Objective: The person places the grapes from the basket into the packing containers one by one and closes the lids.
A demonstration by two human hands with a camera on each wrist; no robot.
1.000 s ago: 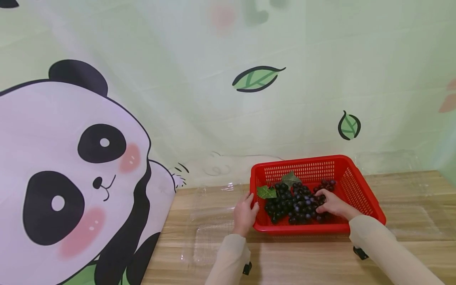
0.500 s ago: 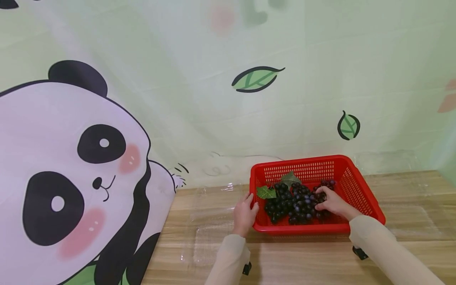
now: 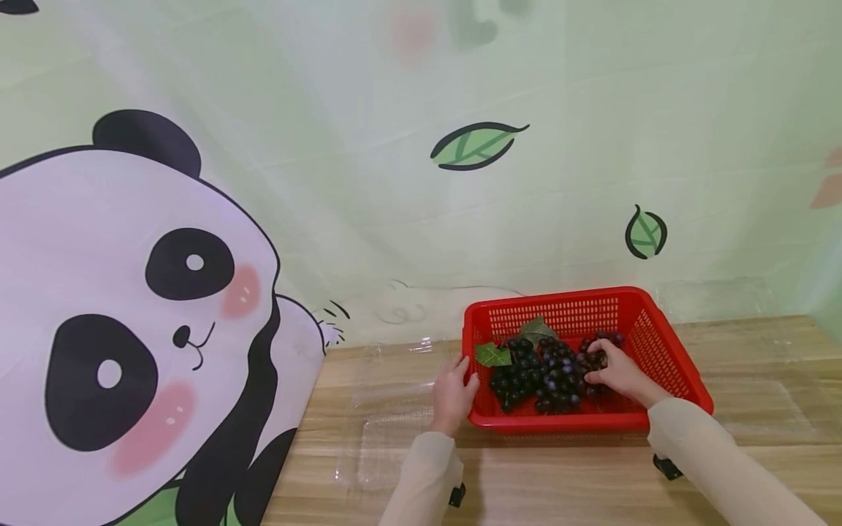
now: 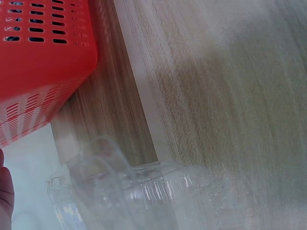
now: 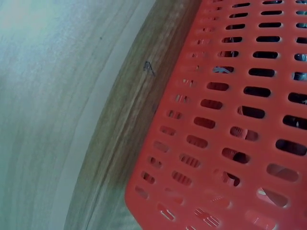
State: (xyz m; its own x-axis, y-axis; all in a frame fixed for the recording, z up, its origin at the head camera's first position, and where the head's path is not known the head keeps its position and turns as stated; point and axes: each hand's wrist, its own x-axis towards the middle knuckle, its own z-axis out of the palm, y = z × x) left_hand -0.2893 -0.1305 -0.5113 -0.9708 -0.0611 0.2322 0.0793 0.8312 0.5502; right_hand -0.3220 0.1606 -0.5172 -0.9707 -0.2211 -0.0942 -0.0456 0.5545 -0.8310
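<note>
A red plastic basket (image 3: 559, 421) with slotted walls holds several bunches of grapes. Black grapes (image 3: 520, 372) with green leaves (image 3: 492, 355) lie at its left, and bluish-purple grapes (image 3: 559, 372) fill the middle. Reaching over the front rim, my right hand (image 3: 621, 374) pinches a bunch of dark red grapes (image 3: 593, 361) between thumb and fingers; part of the bunch is hidden under the hand. My left hand (image 3: 452, 398) holds the basket's left rim, and only a sliver of its fingers (image 4: 5, 191) appears in the left wrist view. The right wrist view has just the basket's wall (image 5: 216, 120).
Left of the basket is a clear plastic container (image 3: 391, 438), hard to make out on the wooden table (image 3: 546, 482). Another clear container (image 3: 756, 402) lies to the right. Behind the table hangs a pale green cloth (image 3: 368, 219) printed with a panda.
My right hand has shifted slightly right inside the basket, and the dark red grapes have moved with it. The left hand stays on the rim.
</note>
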